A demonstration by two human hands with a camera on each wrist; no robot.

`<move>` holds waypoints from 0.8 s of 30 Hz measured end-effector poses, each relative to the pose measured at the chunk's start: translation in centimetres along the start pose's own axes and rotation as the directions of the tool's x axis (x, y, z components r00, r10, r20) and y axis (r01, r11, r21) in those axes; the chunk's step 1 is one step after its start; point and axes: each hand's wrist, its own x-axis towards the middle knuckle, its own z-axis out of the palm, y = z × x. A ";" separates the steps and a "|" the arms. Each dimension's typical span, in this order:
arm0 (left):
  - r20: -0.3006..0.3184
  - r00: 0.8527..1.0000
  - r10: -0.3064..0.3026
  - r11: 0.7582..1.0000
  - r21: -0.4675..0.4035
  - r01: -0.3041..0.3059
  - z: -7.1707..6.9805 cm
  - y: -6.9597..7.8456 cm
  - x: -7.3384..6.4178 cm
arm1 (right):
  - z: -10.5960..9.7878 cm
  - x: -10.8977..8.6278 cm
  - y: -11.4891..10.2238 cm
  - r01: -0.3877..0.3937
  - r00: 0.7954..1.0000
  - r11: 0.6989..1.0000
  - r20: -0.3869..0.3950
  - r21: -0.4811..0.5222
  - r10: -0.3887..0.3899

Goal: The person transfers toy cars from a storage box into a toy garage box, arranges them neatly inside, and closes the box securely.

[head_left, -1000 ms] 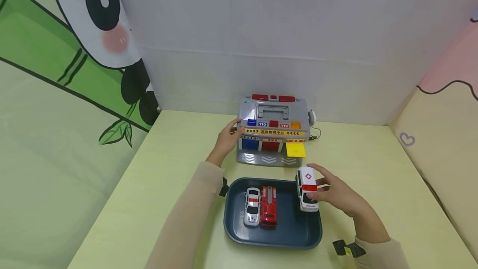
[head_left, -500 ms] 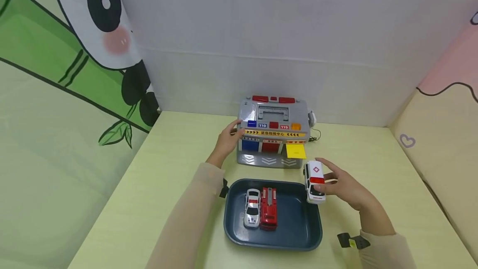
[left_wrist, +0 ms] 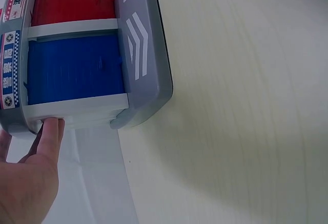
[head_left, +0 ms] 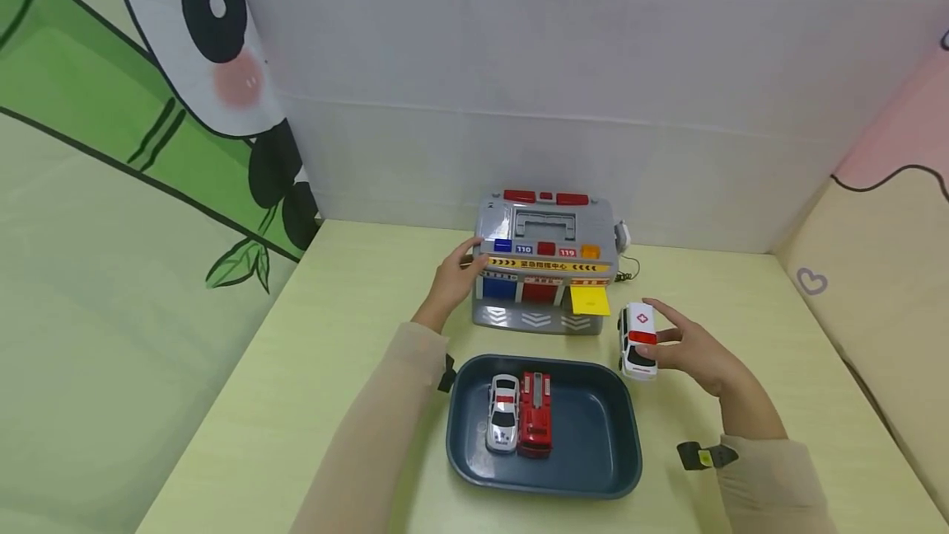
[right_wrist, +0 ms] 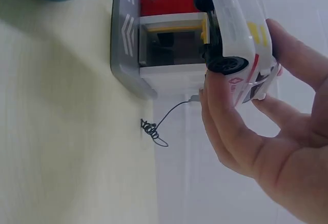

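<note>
My right hand grips a white toy ambulance, with a red stripe and red cross on its roof, above the table to the right of the tray. In the right wrist view, fingers and thumb hold the ambulance by its sides, its wheels showing. My left hand touches the left side of a grey toy emergency station. Its fingers lie fairly straight against the station's side wall in the left wrist view. The station has a blue door, a red door and a raised yellow door.
A dark blue tray stands in front of the station. Inside lie a white toy police car and a red toy fire truck. A coiled cord hangs at the station's right. A white wall rises behind.
My right hand has carried the ambulance from over the tray's right side, to the right and farther back, clear of the rim. The left hand stays on the station.
</note>
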 end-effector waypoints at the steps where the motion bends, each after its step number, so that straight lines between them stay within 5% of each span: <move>1: 0.002 1.000 -0.001 1.000 -0.001 0.001 0.0 0.1 0.0 | -0.1 0.1 0.1 0.000 1.000 1.000 -0.004 0.008 0.000; 12: 0.003 1.000 -0.017 1.000 0.005 0.017 0.0 0.3 -0.1 | 0.1 1.7 1.1 -0.049 0.997 0.999 -0.054 -0.005 0.049; 24: 0.003 1.000 -0.009 1.000 0.007 0.009 -0.3 0.2 -0.3 | 1.2 4.3 2.3 -0.017 0.999 1.000 -0.045 0.016 0.017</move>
